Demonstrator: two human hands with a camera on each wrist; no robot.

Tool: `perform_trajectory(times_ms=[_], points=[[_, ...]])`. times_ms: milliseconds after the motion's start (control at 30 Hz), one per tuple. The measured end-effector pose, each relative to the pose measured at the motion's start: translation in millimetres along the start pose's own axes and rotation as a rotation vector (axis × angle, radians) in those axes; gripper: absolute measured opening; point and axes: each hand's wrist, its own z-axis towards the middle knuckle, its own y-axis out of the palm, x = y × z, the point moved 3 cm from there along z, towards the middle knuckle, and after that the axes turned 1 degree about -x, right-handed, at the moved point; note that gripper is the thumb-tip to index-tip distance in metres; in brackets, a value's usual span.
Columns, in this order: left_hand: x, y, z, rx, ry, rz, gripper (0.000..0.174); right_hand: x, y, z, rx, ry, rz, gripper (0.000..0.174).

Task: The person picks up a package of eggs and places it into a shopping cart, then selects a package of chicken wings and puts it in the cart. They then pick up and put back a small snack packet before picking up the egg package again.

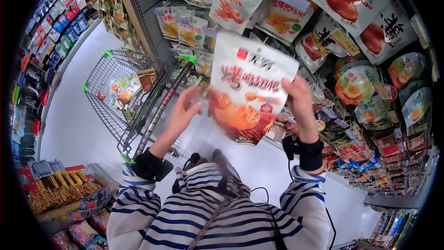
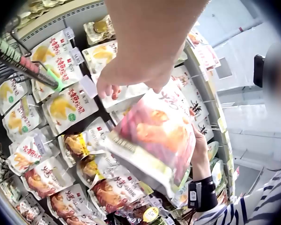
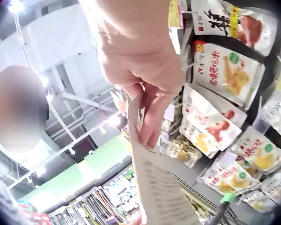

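A large white and red pouch (image 1: 252, 97) with pictured roast meat hangs upright before the striped shirt. My right hand (image 1: 300, 102) pinches its right edge; in the right wrist view the thumb and fingers of that hand (image 3: 147, 89) hold the edge of the pouch (image 3: 159, 187), whose printed back shows. Beside the left edge is my left hand (image 1: 183, 111), fingers loosely bent, with a small gap to the pouch. The left wrist view has this hand (image 2: 140, 65) over the pouch (image 2: 157, 133), its fingertips partly hidden.
A wire shopping cart (image 1: 104, 76) with several packages stands at the left, its handle near my left hand. Hanging pouches (image 1: 349, 2) fill the rack ahead and to the right. Boxed snacks (image 1: 60, 185) lie at the lower left.
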Motion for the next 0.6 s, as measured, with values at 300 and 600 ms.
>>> perform_trajectory(times_ms=[300, 600], points=[[76, 43, -32, -0.299, -0.179, -0.545, 0.056, -64, 14, 56, -0.205, -0.052, 0.303, 0.031], [76, 53, -42, -0.157, -0.229, -0.512, 0.051, -63, 31, 46, -0.093, -0.032, 0.27, 0.032]])
